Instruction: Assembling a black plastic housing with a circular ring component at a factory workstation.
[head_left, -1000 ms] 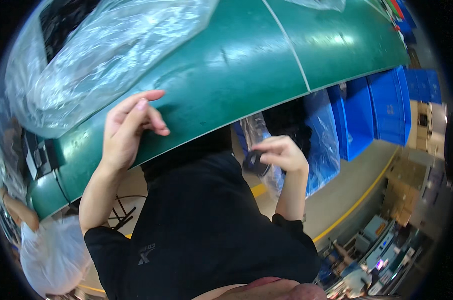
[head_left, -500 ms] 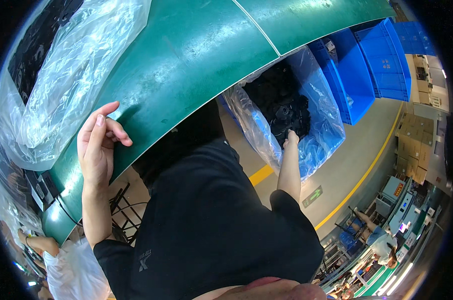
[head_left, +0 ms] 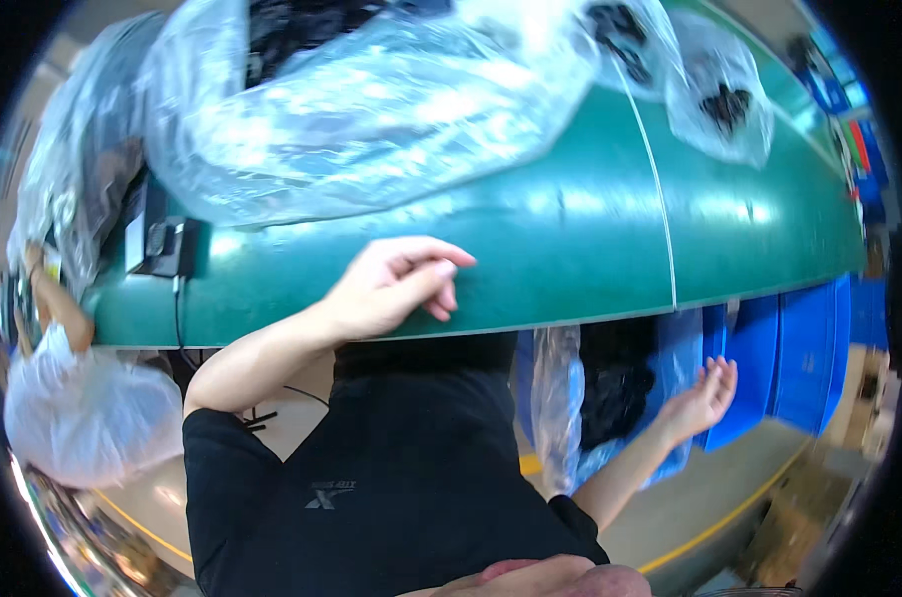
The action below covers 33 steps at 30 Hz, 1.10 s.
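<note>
My left hand (head_left: 396, 284) hovers over the near edge of the green table (head_left: 590, 249), fingers loosely curled and holding nothing. My right hand (head_left: 704, 398) is down beside my body, open with fingers spread, next to a clear plastic bag of black parts (head_left: 610, 383) that lines a blue bin (head_left: 779, 358). A large clear plastic bag (head_left: 371, 109) with dark items lies across the far part of the table.
A small black device with a cable (head_left: 162, 244) sits at the table's left end. Two smaller clear bags with black pieces (head_left: 724, 95) lie at the far right. A person in a white cap (head_left: 68, 418) is at the left. Grey floor with a yellow line (head_left: 739, 507) runs below.
The view has swung up over the table. My left hand moved right along the table edge. My right hand came out of the bag in the bin and is open beside it.
</note>
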Motion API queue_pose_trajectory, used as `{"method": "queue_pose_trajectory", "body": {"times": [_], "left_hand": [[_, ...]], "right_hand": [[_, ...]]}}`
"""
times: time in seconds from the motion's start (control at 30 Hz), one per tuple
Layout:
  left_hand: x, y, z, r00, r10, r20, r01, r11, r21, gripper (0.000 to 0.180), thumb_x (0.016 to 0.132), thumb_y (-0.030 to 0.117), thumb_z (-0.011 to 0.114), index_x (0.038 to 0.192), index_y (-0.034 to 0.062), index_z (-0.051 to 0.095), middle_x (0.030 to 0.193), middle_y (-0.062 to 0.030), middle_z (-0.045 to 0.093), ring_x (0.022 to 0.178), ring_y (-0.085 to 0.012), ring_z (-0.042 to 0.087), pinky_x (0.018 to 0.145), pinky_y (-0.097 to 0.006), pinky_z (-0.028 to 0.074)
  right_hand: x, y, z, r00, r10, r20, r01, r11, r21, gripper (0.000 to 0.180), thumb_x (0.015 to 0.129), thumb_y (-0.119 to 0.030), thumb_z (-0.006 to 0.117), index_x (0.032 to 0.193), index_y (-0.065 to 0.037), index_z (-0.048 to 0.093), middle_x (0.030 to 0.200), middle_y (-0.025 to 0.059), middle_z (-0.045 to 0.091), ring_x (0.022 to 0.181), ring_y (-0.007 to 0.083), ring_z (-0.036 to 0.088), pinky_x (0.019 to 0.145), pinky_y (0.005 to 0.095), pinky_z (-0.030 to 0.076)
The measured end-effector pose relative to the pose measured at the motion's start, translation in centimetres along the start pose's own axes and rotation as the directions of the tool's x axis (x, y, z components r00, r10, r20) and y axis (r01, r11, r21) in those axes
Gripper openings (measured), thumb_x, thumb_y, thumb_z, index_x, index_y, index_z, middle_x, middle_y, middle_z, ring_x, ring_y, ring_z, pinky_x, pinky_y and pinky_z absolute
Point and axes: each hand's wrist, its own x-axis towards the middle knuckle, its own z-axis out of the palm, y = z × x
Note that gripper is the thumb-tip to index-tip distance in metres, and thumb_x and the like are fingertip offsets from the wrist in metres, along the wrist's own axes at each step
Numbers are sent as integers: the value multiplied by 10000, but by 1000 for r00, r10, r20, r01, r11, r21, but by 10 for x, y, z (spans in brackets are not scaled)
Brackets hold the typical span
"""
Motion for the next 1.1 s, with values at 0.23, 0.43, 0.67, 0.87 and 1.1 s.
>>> {"method": "queue_pose_trajectory", "body": {"times": [0.23,0.43,0.67,0.87,1.1], "left_hand": [[-10,10,-12,996,5,91,-12,996,85,274,928,140,504,1137,-30,553,880,-79,624,806,-117,603,737,-261,512],[-5,13,-33,998,44,51,-50,991,120,279,917,138,520,1137,-31,553,907,-91,627,841,-125,603,756,-256,510],[3,11,-31,992,100,81,-116,967,226,258,904,126,509,1092,-36,580,862,-92,655,777,-118,632,725,-253,514],[0,10,-35,986,133,100,-159,929,334,250,890,115,499,1063,-37,595,822,-94,668,752,-127,652,710,-255,516],[5,8,-34,993,113,43,-119,974,195,261,911,127,493,1097,-39,573,903,-112,662,795,-140,643,726,-269,516]], "right_hand": [[-9,-108,172,679,-329,656,276,943,187,226,867,16,536,1087,56,569,1002,117,613,909,165,588,828,262,465],[-35,-122,376,182,-358,916,352,894,279,292,773,-92,661,1048,-1,622,984,95,643,876,148,610,772,274,490],[-46,-44,552,136,-341,930,795,598,103,625,634,-279,772,1178,-60,558,1096,186,599,973,315,594,859,393,473],[-66,-56,568,141,-258,956,857,516,12,748,594,-251,799,1252,-75,490,1159,202,552,1053,342,545,902,394,449],[-66,-85,519,137,-599,789,698,623,352,172,701,-73,666,869,-38,671,814,137,632,775,290,621,707,356,491]]}}
